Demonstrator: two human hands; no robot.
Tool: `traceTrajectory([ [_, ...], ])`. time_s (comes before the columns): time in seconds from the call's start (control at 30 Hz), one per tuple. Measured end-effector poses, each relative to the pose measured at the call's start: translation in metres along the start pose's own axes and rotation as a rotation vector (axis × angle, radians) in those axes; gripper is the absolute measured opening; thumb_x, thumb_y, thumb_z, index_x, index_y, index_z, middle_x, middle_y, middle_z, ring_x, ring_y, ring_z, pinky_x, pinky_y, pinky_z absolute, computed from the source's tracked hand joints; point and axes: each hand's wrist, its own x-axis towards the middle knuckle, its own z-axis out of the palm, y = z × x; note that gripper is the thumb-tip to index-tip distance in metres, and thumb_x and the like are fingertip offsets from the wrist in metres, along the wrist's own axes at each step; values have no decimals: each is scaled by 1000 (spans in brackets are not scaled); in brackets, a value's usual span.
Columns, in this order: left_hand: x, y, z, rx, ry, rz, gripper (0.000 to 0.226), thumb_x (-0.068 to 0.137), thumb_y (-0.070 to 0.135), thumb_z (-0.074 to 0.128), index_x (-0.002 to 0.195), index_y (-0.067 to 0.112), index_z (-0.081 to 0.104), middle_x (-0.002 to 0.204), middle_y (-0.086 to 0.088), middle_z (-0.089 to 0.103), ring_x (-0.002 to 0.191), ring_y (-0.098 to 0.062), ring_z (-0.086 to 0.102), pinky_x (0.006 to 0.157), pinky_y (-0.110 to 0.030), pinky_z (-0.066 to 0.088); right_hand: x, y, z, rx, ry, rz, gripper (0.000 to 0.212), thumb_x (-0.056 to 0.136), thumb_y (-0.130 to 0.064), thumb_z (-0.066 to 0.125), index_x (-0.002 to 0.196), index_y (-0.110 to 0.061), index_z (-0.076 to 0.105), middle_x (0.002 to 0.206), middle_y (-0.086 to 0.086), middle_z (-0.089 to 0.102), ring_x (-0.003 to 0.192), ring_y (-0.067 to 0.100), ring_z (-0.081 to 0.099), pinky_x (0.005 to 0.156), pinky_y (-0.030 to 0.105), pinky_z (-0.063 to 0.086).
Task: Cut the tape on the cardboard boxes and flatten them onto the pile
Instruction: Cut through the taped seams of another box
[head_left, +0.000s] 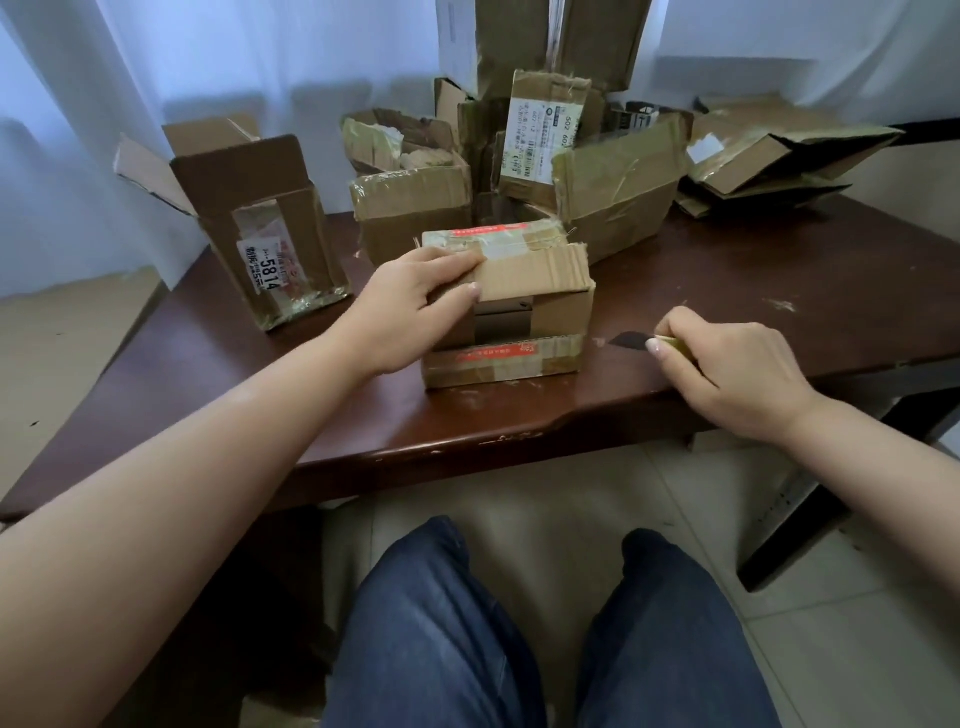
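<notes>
Right hand (727, 379): fingers curled tight round a knife (652, 344), thumb and forefinger pinching it close behind the dark blade, which points left toward the box (519, 312) and stands just clear of its right side, low over the table (753, 291). Left hand (410, 306): fingers bent over the near top edge of the box, thumb laid across the front flap, holding it down; nothing else is in the palm.

The box sits near the front middle of the table, between the two hands, with red-printed tape along its top and along its bottom front edge. By its look it is thin corrugated card: light, fairly stiff along the folds but easily crushed on the panels, and slick wherever tape covers it. It would likely slide under a blade's push, so a grip over the top edge, on bare card rather than tape, seems the sound hold.

Beyond stand more boxes (410, 202), some open, and at the far right a pile (769, 161) of flattened ones.
</notes>
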Motion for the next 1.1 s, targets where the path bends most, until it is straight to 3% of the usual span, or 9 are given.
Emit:
traceTrajectory([
  [0.1, 4, 5, -15, 22, -121, -16, 47, 94, 33, 53, 139, 20, 51, 128, 8, 54, 123, -9, 46, 100, -15, 29, 6, -29, 2, 151, -5, -65, 18, 94, -31, 39, 97, -18, 51, 62, -13, 47, 57, 23, 52, 52, 32, 36],
  [0.2, 6, 15, -23, 130, -149, -4, 45, 94, 34, 58, 137, 22, 53, 127, -1, 61, 114, -14, 53, 91, -15, 32, 16, -53, 3, 175, -4, -218, 19, 92, -29, 43, 100, -19, 58, 77, -6, 62, 66, 21, 60, 52, 37, 47],
  [0.3, 8, 28, -27, 337, -155, 13, 47, 89, 54, 56, 128, 28, 57, 118, 0, 62, 105, -22, 58, 89, -31, 44, 20, -67, 2, 156, -19, -286, 20, 93, -32, 46, 101, -24, 62, 81, -8, 67, 71, 18, 63, 52, 35, 49],
  [0.47, 12, 42, -27, 544, -146, 42, 47, 84, 72, 44, 93, 28, 55, 93, 1, 56, 86, -21, 57, 78, -39, 46, 19, -82, -7, 132, 23, -240, 21, 91, -37, 46, 96, -24, 62, 60, -9, 55, 58, 23, 61, 47, 27, 36],
  [0.6, 18, 47, -24, 278, -263, -69, 48, 86, 63, 53, 72, 17, 54, 76, -2, 54, 74, -21, 53, 66, -34, 39, 14, -84, -19, 110, -46, -158, 21, 88, -39, 47, 89, -25, 63, 50, -18, 32, 55, 23, 53, 46, 24, 25],
  [0.77, 18, 63, -23, 130, -276, -218, 46, 83, 59, 62, 63, 18, 59, 61, 3, 56, 62, -15, 56, 63, -29, 43, 14, -88, -33, 136, -210, 123, 11, 90, -34, 51, 85, -27, 57, 61, -11, 55, 71, 15, 55, 61, 29, 38],
  [0.9, 16, 77, -14, -243, -275, -443, 30, 93, 32, 62, 72, 10, 61, 47, 4, 59, 40, -7, 56, 40, -16, 42, 16, -96, -40, 385, -359, 275, 12, 90, -26, 49, 85, -24, 60, 57, -7, 69, 49, 6, 58, 62, 32, 54],
  [1.0, 15, 85, -12, -393, -234, -538, 25, 96, 19, 58, 75, 6, 58, 45, 0, 60, 38, -7, 55, 36, -15, 43, 17, -101, -45, 509, -402, 310, 14, 95, -17, 48, 94, -14, 61, 58, 1, 69, 39, 7, 52, 51, 22, 51],
  [1.1, 16, 90, -8, -457, -195, -571, 21, 97, 13, 54, 78, 5, 56, 43, -1, 59, 36, -7, 53, 35, -14, 42, 19, -106, -49, 534, -410, 331, 18, 95, -13, 47, 95, -5, 63, 58, 5, 69, 39, 9, 50, 46, 20, 45],
])
